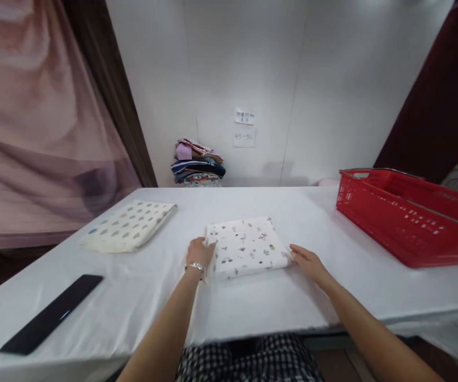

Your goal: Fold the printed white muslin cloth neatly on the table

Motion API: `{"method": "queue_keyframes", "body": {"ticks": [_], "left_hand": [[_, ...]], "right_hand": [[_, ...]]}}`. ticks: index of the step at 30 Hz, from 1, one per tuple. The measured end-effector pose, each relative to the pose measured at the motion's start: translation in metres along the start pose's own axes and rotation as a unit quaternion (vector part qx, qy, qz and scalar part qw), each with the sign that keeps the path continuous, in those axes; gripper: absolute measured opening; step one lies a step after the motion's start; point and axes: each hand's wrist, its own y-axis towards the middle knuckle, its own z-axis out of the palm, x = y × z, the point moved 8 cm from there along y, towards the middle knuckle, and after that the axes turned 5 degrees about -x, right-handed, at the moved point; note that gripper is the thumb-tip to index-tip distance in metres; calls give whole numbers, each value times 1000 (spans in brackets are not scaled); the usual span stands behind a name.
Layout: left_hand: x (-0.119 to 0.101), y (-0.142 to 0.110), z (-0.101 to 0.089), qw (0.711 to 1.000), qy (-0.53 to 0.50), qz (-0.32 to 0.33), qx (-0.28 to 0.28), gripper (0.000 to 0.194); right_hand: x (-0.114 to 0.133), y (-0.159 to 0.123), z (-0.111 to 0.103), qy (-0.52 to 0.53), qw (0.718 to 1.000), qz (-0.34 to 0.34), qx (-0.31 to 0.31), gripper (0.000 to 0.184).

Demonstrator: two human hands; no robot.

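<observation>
Printed cloth (248, 246): in the head view, a folded white cloth with small scattered motifs is being flanked by both hands; it is lying flat on the white-covered table (260, 307), near the front edge and about midway across.
Left hand (199, 253): the cloth's left edge is being touched, the fingers being curved and the thumb being spread apart from them – whether any fabric is being pinched cannot be told.
Bracelet (194, 266): it is being worn on the left wrist, a silvery band.
Right hand (310, 262): the near right corner of the cloth is being touched by the fingertips, the fingers being stretched out close together; whether the corner is being pinched cannot be told.
Heart-patterned cloth (131, 225): it is being laid out folded at the left, well apart from the hands.
Black flat object (51, 314): it is being rested near the table's left front; its kind cannot be told.
Red plastic basket (396, 228): it is being supported by the table at the right.
Textile stack (199, 164): folded pieces are being piled up beyond the far edge – before the pale wall (324, 79).
Paper notes (244, 137): two are being displayed on that wall, the lower reading "45-50".
</observation>
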Motion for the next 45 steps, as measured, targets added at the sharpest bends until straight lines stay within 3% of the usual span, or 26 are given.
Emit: {"method": "queue_keyframes", "body": {"ticks": [3,6,9,15,18,22,28,33,38,45], "left_hand": [[-37,-18,1,988,60,137,-45,49],[-47,-32,26,972,109,205,27,53],[-35,-32,43,971,122,188,80,58],[-29,-27,46,972,126,182,81,60],[-30,-28,45,972,128,184,77,60],[-31,-28,46,971,129,182,84,60],[-31,-27,46,969,141,180,90,61],[-33,-27,46,967,152,186,82,62],[-34,-30,43,967,155,186,80,62],[-33,-30,44,967,152,185,88,64]], "right_hand": [[-4,8,5,65,996,57,15,48],[-2,21,16,35,994,91,41,50],[5,34,20,-48,995,80,28,52],[23,38,30,-157,987,11,16,37],[25,35,29,-167,986,15,0,37],[18,28,22,-142,990,23,-8,39],[0,9,11,-15,1000,5,9,36],[8,5,14,89,995,-15,48,42],[17,4,17,92,994,-32,55,44],[11,1,15,56,996,-69,31,43]]}}
